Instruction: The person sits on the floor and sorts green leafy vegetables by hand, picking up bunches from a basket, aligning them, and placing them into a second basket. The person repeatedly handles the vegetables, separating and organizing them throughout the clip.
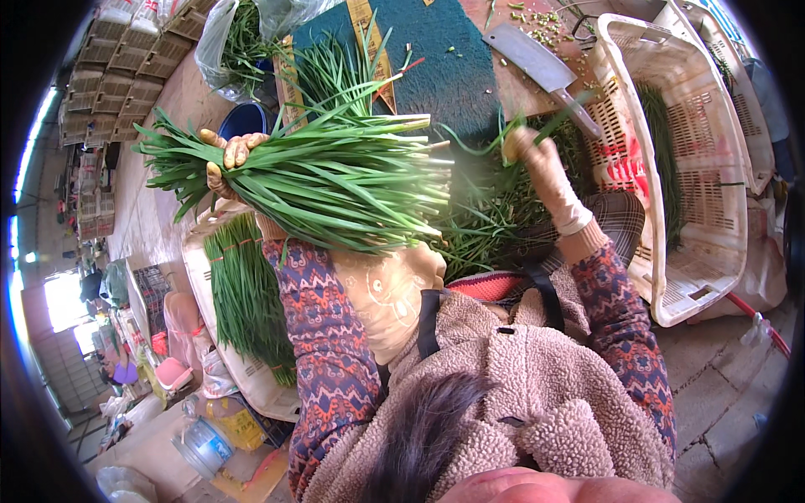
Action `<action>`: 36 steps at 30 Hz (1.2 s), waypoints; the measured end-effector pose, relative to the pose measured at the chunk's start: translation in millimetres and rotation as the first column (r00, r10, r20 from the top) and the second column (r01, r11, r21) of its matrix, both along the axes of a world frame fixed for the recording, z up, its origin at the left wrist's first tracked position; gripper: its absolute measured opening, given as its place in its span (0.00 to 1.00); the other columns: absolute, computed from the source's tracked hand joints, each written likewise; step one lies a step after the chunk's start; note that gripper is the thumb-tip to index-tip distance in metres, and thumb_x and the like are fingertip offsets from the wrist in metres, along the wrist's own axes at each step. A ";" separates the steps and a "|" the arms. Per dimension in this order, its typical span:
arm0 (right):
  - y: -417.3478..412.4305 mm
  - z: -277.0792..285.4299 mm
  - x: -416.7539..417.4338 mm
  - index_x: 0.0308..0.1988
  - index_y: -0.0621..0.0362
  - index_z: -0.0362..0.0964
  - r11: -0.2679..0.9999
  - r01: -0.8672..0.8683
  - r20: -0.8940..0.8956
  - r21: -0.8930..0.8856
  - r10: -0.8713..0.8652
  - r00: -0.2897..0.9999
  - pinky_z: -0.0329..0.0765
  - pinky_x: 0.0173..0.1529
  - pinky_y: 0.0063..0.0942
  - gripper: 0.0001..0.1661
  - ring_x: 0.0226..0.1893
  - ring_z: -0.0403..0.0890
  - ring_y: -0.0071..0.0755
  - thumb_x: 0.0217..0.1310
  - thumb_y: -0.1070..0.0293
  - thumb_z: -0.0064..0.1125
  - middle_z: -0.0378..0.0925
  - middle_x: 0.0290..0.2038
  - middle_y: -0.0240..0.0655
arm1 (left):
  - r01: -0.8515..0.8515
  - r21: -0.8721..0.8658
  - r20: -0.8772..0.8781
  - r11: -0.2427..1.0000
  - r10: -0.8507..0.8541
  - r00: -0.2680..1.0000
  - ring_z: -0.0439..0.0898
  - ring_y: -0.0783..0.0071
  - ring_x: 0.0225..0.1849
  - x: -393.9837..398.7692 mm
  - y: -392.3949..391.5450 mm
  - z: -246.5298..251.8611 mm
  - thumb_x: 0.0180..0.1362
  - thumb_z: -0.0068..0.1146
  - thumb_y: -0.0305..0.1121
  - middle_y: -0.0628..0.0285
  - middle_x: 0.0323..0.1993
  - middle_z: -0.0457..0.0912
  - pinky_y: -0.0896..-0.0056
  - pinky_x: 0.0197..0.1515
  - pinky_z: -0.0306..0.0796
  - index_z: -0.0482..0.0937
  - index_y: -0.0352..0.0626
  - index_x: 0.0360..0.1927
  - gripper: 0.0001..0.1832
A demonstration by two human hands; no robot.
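Note:
My left hand (234, 157), in a stained thin glove, is closed around the leafy end of a large bunch of green garlic chives (327, 176); the pale cut ends point right. My right hand (541, 166), also gloved and slightly blurred, grips a few loose green leaves (481, 148) to the right of the bunch. Under and between my hands lies a heap of loose leaves and trimmings (503, 220). More chives (327, 69) rest on a teal mat (434, 69) behind the bunch.
A cleaver (534, 60) lies at the back right beside chopped stem bits. White plastic crates (698, 270) stand at right, one holding chives. Another crate (251, 396) at left holds tied chives (242, 283). A blue container (245, 119) and a plastic bag of greens (242, 47) are back left.

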State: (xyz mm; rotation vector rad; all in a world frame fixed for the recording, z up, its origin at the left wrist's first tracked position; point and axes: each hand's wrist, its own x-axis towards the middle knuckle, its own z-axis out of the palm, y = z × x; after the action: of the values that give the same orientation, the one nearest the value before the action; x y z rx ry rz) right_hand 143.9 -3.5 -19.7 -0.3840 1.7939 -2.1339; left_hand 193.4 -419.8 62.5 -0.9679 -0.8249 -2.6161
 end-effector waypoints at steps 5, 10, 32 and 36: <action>-14.0 29.0 33.8 0.32 0.55 0.79 0.798 0.356 -0.620 0.486 0.028 0.784 0.78 0.36 0.36 0.10 0.31 0.81 0.43 0.52 0.61 0.66 0.78 0.26 0.38 | -0.053 0.019 -0.028 0.998 0.054 0.998 0.78 0.78 0.41 -2.7 4.6 -3.3 0.63 0.49 0.40 0.68 0.35 0.81 0.67 0.58 0.61 0.64 0.42 0.65 0.28; -69.6 52.0 23.1 0.31 0.58 0.78 0.783 0.289 -0.691 0.550 0.232 0.685 0.77 0.35 0.38 0.10 0.30 0.79 0.44 0.52 0.63 0.64 0.76 0.23 0.39 | -0.029 0.026 0.012 0.999 0.028 1.000 0.78 0.78 0.40 -6.6 16.2 -0.4 0.62 0.48 0.39 0.68 0.35 0.81 0.70 0.57 0.62 0.66 0.43 0.65 0.27; -49.9 19.2 -6.8 0.42 0.61 0.72 0.969 -0.030 0.224 -0.244 0.087 0.971 0.73 0.35 0.17 0.16 0.23 0.67 0.14 0.69 0.57 0.51 0.67 0.23 0.21 | -0.027 0.106 0.016 0.994 0.026 1.000 0.75 0.78 0.39 5.4 -13.2 -5.4 0.59 0.54 0.38 0.68 0.31 0.79 0.69 0.58 0.61 0.70 0.41 0.61 0.26; -19.6 19.5 6.3 0.37 0.60 0.75 0.993 0.090 0.277 -0.081 -0.064 0.959 0.73 0.35 0.17 0.14 0.23 0.68 0.13 0.65 0.60 0.58 0.69 0.22 0.21 | -0.094 0.054 0.018 0.994 0.093 0.995 0.77 0.79 0.40 10.9 -21.4 -8.9 0.62 0.52 0.40 0.69 0.35 0.81 0.70 0.58 0.62 0.68 0.42 0.63 0.27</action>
State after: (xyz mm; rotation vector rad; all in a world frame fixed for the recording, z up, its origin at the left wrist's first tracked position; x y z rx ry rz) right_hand 150.2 -23.1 -0.2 -0.0359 1.5819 -2.2037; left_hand 204.3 -441.2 53.5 -0.8744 -0.7777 -2.5552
